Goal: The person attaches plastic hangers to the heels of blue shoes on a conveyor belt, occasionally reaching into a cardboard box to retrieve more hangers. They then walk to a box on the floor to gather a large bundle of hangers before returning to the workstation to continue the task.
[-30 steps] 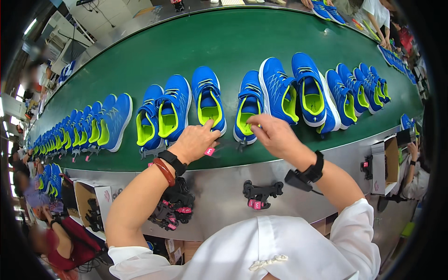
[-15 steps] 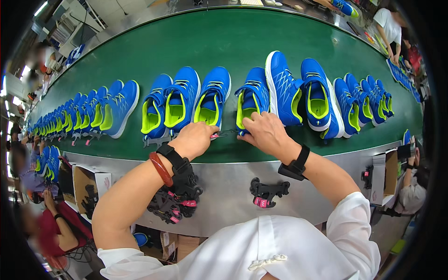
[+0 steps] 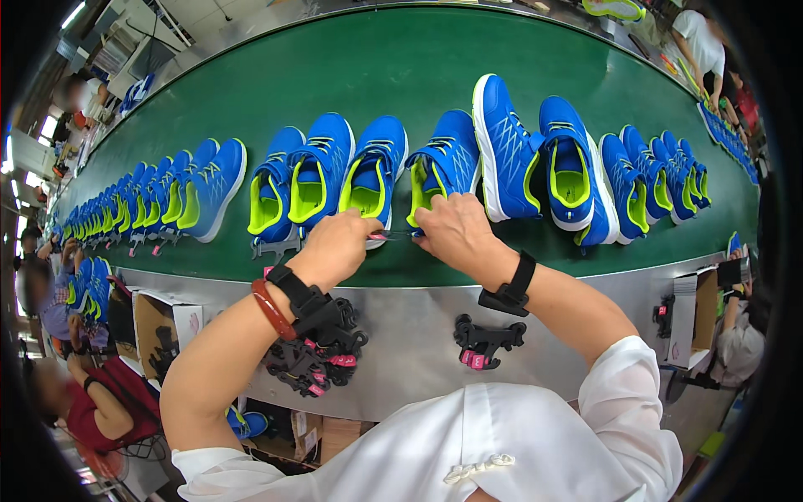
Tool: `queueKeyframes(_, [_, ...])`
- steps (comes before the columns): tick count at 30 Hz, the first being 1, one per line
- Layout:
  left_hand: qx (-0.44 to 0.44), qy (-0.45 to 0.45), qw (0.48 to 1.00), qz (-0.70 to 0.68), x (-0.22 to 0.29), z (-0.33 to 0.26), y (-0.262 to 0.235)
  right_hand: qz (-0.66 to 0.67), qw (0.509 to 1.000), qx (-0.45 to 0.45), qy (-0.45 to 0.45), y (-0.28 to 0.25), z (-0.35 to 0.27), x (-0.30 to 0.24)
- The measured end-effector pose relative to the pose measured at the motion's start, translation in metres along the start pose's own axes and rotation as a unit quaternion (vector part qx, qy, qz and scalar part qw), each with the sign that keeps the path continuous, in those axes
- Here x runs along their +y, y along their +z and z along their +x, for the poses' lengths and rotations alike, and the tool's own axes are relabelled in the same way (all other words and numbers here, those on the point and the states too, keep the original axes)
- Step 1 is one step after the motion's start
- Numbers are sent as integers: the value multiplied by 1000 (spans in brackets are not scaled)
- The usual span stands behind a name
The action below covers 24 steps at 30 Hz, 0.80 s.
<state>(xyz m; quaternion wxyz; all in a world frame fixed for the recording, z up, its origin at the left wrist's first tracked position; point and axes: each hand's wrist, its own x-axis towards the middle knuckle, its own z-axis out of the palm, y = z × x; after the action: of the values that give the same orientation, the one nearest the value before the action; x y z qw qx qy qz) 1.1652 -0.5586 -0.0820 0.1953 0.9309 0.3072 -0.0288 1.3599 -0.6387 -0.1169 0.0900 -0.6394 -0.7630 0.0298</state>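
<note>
Both my hands work at the heels of two blue sneakers with lime-green linings on the green belt. My left hand (image 3: 339,245) is closed in a pinch on a black plastic shoe hanger with a pink tag (image 3: 379,237), just below the heel of the left sneaker (image 3: 376,159). The fingers of my right hand (image 3: 460,230) are closed on the heel of the right sneaker (image 3: 449,155), thumb outside and fingers at the collar. The hanger's thin dark part spans the gap between my hands; my fingers hide its ends.
Rows of blue sneakers run along the green belt (image 3: 276,71) to the left (image 3: 201,192) and right (image 3: 577,176). On the metal ledge (image 3: 410,335) lie a heap of black hangers (image 3: 314,360) and a smaller group (image 3: 485,341). Open boxes (image 3: 157,326) and other people flank me.
Both my hands have shifted slightly left. The sneaker under my right hand has moved left with it and tilts more. The neighbouring sneakers have shifted slightly in view.
</note>
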Motion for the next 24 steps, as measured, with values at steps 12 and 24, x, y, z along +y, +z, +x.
queueKeyframes(12, [17,-15,1000,-18,8,-9,-22,46,996,-39,64,-5,8,-11])
queueKeyframes(24, [-62,-13,994,-91,-23,-32,2,141,987,-36,-64,21,25,-5])
